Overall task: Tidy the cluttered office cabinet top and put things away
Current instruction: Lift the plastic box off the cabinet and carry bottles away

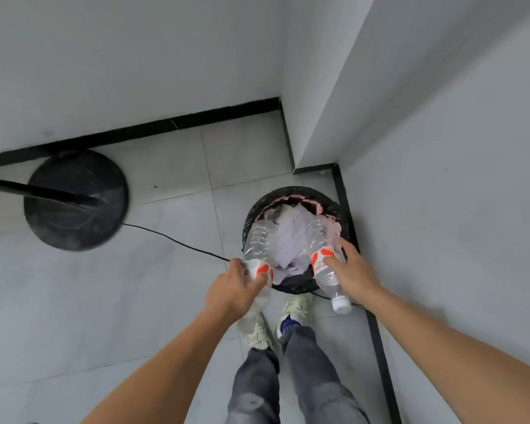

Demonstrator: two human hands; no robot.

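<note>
grey tiled floor in white-walled corner; black bin heaped with paper. gripping left bottle in left hand, right bottle in right hand, fingers curled round labelled parts, bases tipped over bin. probably empty: light, thin-walled, crushable, slick. best gripped gently at label band; avoid squeezing clear wall.

Head-worn view, looking steeply down, near floor

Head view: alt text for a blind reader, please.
The left hand grips one clear plastic bottle, the right hand a second bottle, both above a paper-filled waste bin in a corner. A black stand base sits nearby.
</note>
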